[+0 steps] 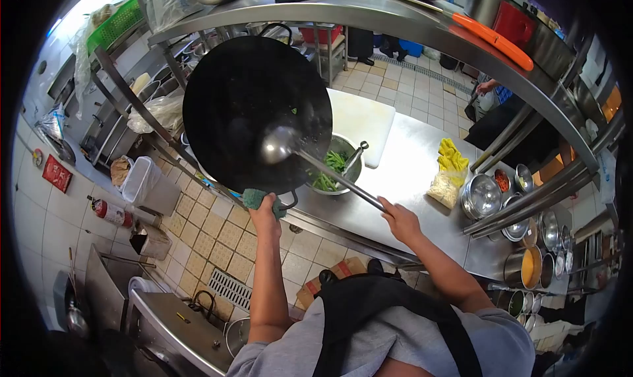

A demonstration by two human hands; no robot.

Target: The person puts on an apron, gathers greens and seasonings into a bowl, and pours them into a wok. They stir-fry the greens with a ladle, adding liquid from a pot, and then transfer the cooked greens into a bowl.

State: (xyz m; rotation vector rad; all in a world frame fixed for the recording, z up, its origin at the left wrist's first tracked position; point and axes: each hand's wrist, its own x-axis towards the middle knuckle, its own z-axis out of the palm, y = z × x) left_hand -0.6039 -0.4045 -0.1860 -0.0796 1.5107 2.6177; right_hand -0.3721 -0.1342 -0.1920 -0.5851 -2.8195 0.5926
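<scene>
My left hand [265, 213] grips the near edge of a large black wok [231, 113] through a green cloth [254, 198], beside the wok's loop handle. The wok is tilted up toward a metal bowl [358, 173] of green vegetables [335, 162]. In my right hand [399, 220] is the long handle of a metal ladle [278, 145], whose round head lies over the wok's inside. A small green piece [294, 111] clings to the wok. Tongs [357, 154] rest in the bowl, which stands on the steel counter at the wok's right edge.
A white cutting board [369, 123] lies behind the bowl. To the right are yellow gloves [452, 156], a bag of pale food [446, 187] and metal bowls [483, 196]. A steel shelf [369, 9] crosses above the counter. Another person's hand [486, 87] shows at the upper right.
</scene>
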